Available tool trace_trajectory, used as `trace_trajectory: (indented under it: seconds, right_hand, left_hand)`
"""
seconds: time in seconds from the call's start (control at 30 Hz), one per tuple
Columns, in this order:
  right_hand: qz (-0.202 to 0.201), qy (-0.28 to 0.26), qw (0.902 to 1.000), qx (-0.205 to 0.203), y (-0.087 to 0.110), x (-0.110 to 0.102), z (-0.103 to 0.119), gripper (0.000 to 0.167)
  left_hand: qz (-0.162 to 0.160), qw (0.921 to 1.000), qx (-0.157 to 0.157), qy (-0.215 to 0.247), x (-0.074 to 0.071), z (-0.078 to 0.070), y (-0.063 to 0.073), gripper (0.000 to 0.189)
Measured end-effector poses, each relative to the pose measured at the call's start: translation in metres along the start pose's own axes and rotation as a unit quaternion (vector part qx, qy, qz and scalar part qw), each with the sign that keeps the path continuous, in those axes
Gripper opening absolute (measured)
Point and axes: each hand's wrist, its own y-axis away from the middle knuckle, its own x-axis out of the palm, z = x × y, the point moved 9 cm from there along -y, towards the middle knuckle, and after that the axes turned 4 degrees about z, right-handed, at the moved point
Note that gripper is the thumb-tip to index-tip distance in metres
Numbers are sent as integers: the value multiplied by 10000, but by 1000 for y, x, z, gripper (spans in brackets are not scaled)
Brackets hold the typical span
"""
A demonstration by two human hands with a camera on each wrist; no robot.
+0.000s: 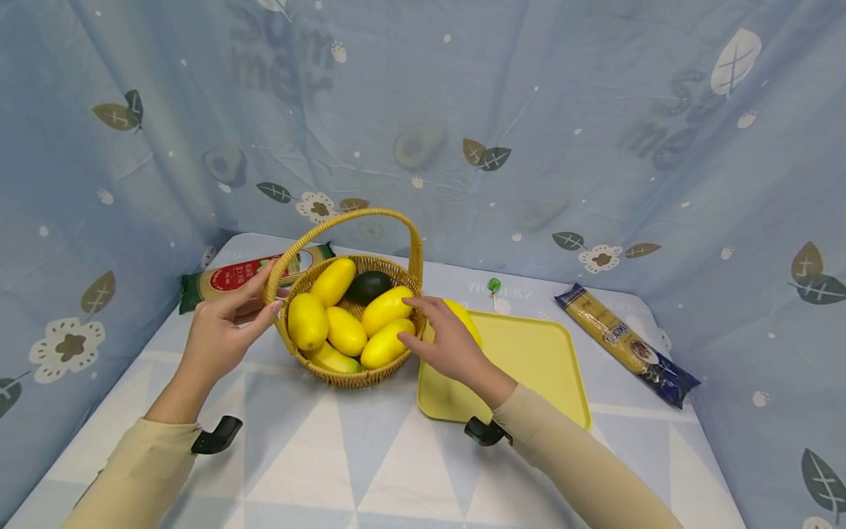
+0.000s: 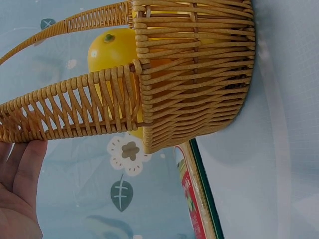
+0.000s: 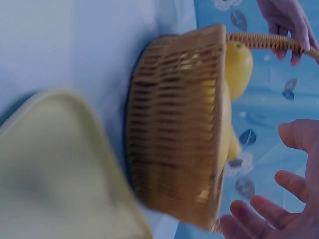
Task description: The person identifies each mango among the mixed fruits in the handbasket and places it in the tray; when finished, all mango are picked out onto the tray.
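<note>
Head view: our left hand (image 1: 221, 330) grips the handle (image 1: 357, 213), our relaxed right hand (image 1: 454, 345) nothing; yellow fruits (image 1: 346, 330) fill the basket (image 1: 344, 379), one stray fruit (image 1: 468, 321) seemingly left.

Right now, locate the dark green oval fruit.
In the head view, the green fruit lies left of centre, inside the tan wicker basket, beside yellow oval fruits.

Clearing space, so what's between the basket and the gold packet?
The head view shows the yellow tray, the right hand partly over it, a yellow fruit behind that hand, and a green lollipop.
</note>
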Motion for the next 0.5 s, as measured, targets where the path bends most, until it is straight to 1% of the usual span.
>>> trace_trajectory:
  seconds: [0.13, 0.27, 0.5]
  right_hand:
    - [302, 18, 9994, -152, -12, 14, 18, 62]
    - [592, 79, 9981, -179, -26, 31, 31, 64]
    - [901, -100, 9954, -301, -48, 53, 58, 63]
  left_hand:
    - [2, 10000, 19, -26, 0, 1, 0, 68]
    - [-9, 9999, 61, -89, 0, 1, 0, 68]
    - [-33, 9999, 69, -97, -1, 2, 0, 70]
